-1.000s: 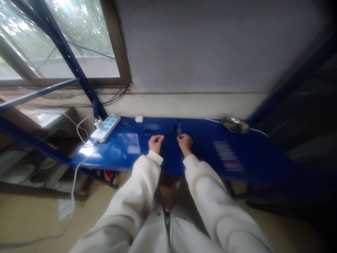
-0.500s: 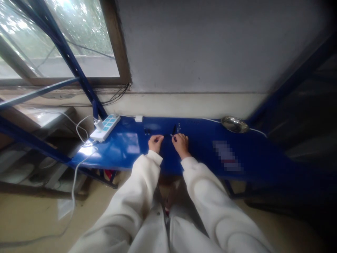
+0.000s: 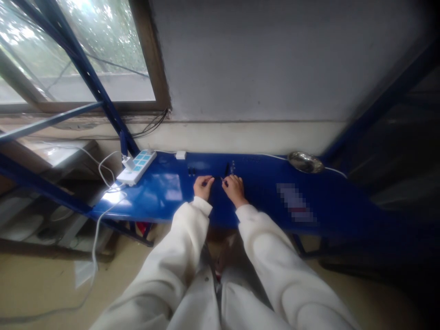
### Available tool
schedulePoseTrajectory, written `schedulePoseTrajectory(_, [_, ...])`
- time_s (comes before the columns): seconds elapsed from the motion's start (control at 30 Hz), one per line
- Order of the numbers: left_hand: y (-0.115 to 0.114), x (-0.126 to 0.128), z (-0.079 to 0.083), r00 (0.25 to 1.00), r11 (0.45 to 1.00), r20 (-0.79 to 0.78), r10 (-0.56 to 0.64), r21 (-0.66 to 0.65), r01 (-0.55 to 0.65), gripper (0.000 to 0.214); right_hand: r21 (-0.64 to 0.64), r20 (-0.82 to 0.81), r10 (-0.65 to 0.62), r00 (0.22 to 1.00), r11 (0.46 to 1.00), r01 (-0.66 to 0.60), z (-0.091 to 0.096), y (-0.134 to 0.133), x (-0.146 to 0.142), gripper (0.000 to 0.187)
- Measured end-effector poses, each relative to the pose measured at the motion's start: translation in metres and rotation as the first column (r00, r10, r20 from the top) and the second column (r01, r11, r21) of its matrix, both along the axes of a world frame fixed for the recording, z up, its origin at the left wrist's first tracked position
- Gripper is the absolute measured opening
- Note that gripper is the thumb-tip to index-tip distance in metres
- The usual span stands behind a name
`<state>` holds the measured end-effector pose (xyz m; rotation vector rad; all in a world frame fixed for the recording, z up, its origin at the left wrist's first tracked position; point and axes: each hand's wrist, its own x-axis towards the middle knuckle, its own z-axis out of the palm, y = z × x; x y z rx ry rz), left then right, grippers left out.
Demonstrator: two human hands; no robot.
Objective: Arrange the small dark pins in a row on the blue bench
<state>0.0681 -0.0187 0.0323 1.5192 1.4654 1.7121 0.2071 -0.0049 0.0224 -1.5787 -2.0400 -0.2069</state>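
Observation:
My left hand (image 3: 202, 187) rests on the blue metal shelf (image 3: 261, 201), its fingers pinched on a small dark part I cannot make out. A few centimetres to its right, my right hand (image 3: 233, 189) is also curled, pinching a small dark thing at its fingertips. The two pinches nearly meet over the shelf. Just beyond the hands lie a small dark stick-like piece (image 3: 226, 169), a tiny clear part (image 3: 233, 166) and two little dark parts (image 3: 191, 172). White sleeves cover both arms.
A white power strip (image 3: 137, 166) with a plugged charger and white cables lies at the shelf's left end. A small white adapter (image 3: 180, 155) sits by the wall. A metal dish (image 3: 305, 162) stands at the back right. Blue rack bars cross the window.
My right hand has slid left, from near the clear part toward my left hand. The left hand has stayed in place.

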Motion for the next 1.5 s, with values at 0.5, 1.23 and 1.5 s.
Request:
schedulePoseTrajectory(0.5, [0.0, 0.003, -0.004, 0.976, 0.991, -0.208, -0.065, 0.103, 0.088, 0.018, 0.101, 0.082, -0.045, 0.996, 0.994, 0.037, 0.001, -0.002, -0.002, 0.013])
schedulePoseTrajectory(1.23, [0.004, 0.003, -0.002, 0.991, 0.999, 0.134, 0.012, -0.044, -0.006, 0.03, 0.082, -0.183, 0.143, 0.973, 0.988, -0.13, 0.005, 0.001, -0.011, 0.014])
schedulePoseTrajectory(1.5, [0.008, -0.009, -0.005, 0.881, 0.982, 0.439, 0.175, -0.14, -0.126, 0.032, -0.16, -0.524, 0.13, 0.842, 0.956, -0.247, 0.009, 0.028, -0.059, 0.005])
